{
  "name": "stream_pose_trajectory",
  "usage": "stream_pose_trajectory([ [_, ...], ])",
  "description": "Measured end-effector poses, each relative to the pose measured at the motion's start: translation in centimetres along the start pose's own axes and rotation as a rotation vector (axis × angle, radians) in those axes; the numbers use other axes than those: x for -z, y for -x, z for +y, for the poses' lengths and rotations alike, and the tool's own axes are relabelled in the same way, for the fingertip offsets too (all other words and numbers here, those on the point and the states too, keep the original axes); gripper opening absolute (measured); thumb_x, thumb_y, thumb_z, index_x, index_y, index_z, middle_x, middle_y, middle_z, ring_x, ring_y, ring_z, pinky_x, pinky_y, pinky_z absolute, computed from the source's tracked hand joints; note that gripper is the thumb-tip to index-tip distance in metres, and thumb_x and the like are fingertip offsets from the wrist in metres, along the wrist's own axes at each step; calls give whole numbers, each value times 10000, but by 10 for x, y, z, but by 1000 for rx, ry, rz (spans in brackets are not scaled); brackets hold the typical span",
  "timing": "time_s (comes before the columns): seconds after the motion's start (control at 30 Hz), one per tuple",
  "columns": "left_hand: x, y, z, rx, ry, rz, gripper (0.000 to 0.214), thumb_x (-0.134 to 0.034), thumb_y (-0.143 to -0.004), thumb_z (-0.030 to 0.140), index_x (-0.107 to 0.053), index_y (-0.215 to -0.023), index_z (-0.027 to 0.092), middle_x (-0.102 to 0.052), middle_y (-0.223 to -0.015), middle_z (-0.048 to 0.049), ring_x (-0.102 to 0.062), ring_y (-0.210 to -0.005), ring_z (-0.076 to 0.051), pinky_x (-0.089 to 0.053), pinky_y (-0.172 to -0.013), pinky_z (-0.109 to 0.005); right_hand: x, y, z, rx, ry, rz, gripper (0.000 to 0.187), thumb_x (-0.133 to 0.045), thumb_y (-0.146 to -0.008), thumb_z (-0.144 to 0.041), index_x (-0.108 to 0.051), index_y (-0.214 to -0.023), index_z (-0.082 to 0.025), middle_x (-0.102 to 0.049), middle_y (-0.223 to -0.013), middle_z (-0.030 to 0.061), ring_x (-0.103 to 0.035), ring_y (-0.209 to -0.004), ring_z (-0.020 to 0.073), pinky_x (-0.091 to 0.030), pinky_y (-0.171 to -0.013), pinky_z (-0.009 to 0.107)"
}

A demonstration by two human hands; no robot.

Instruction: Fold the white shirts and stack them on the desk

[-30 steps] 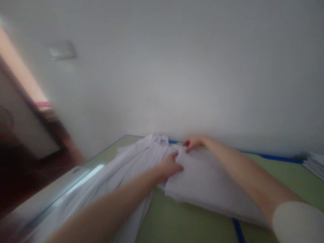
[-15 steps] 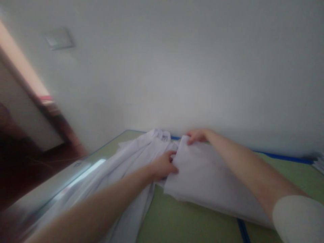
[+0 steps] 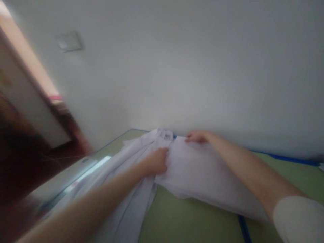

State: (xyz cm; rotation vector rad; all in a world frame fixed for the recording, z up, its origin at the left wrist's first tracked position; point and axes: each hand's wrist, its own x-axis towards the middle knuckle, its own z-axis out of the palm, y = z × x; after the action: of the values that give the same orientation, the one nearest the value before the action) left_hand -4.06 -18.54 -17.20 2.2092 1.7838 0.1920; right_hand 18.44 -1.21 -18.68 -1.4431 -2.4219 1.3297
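Note:
A folded white cloth (image 3: 202,172), perhaps a garment, lies on the green table. My left hand (image 3: 159,161) is closed at its left edge, with the fingertips partly hidden. At the far edge, my right hand (image 3: 198,136) pinches the same cloth near its corner. Left of it spreads a white shirt (image 3: 134,155), its collar toward the wall and its body running down under my left forearm. The left edge of the folded cloth meets or overlaps the shirt near the collar. Blur hides the finer detail.
The green table top (image 3: 192,219) has blue edging and stands against a pale wall (image 3: 192,74). A wall switch (image 3: 69,41) is at upper left, with a doorway beyond it. A glossy pale surface (image 3: 83,175) borders the table's left side.
The left edge of the folded cloth has shifted left toward the shirt, together with my left hand, whose fingers have closed more. My right hand stays at the far edge. The view has turned slightly left.

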Motion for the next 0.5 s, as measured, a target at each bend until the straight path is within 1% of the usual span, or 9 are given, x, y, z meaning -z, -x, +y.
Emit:
stream_pose_trajectory([
  [0.03, 0, -1, 10, -55, -78, 50, 709, -558, -569, 121, -476, -1273, 109, -553, -1175, -181, -567, -1007, -305, -438, -867, -386, 4, 6, 9, -46, -27, -37, 336, -613, -779, -430, -634, -978, -161, -685, -900, 80, -651, -780, 176, -514, -709, 283],
  [0.1, -2, -9, 37, -250, -158, 113, 711, -550, -618, 135, -437, -1320, 139, -425, -1352, -168, -444, -1196, -320, -334, -1002, -413, 12, 20, 27, -144, -119, -120, 335, -549, -817, -451, -643, -939, -154, -686, -854, 82, -654, -737, 170, -518, -695, 287],
  [0.17, -10, -22, 64, -494, -129, 63, 674, -527, -731, 232, -362, -1383, 193, -283, -1474, -101, -273, -1336, -275, -212, -1090, -387, 19, 34, 42, -229, -207, -180, 350, -491, -845, -458, -647, -925, -155, -688, -829, 79, -654, -712, 168, -520, -689, 292],
  [0.2, -17, -29, 74, -563, -107, 12, 649, -503, -787, 330, -334, -1402, 209, -227, -1503, -81, -200, -1371, -263, -162, -1109, -388, 22, 40, 49, -256, -235, -191, 359, -474, -851, -463, -647, -930, -159, -689, -821, 75, -654, -703, 168, -521, -686, 297],
  [0.23, -25, -36, 81, -570, -97, -37, 661, -470, -816, 445, -314, -1414, 211, -193, -1516, -82, -149, -1387, -270, -125, -1116, -411, 24, 46, 56, -276, -255, -197, 362, -466, -852, -466, -646, -939, -165, -689, -817, 70, -653, -696, 168, -521, -685, 302],
  [0.3, -43, -48, 86, -470, -103, -97, 787, -398, -795, 645, -278, -1433, 201, -173, -1518, -113, -94, -1393, -307, -80, -1107, -483, 28, 59, 71, -297, -267, -192, 345, -481, -840, -454, -643, -951, -171, -689, -818, 65, -651, -689, 167, -517, -686, 308],
  [0.33, -51, -51, 84, -408, -113, -107, 854, -375, -766, 709, -258, -1441, 198, -171, -1516, -126, -78, -1392, -324, -66, -1098, -513, 30, 66, 79, -297, -258, -179, 326, -506, -825, -438, -642, -948, -169, -689, -820, 67, -649, -688, 168, -514, -687, 308],
  [0.4, -62, -53, 77, -332, -128, -103, 935, -355, -719, 776, -231, -1450, 206, -161, -1517, -133, -51, -1393, -337, -44, -1086, -544, 36, 80, 98, -276, -222, -149, 292, -576, -773, -402, -644, -913, -154, -686, -820, 80, -645, -691, 174, -506, -685, 304],
  [0.5, -66, -48, 68, -293, -133, -67, 957, -350, -695, 803, -232, -1449, 226, -145, -1520, -129, -34, -1394, -339, -30, -1079, -556, 44, 101, 127, -208, -222, -137, 293, -640, -698, -383, -638, -851, -134, -679, -839, 95, -637, -714, 181, -493, -678, 287],
])
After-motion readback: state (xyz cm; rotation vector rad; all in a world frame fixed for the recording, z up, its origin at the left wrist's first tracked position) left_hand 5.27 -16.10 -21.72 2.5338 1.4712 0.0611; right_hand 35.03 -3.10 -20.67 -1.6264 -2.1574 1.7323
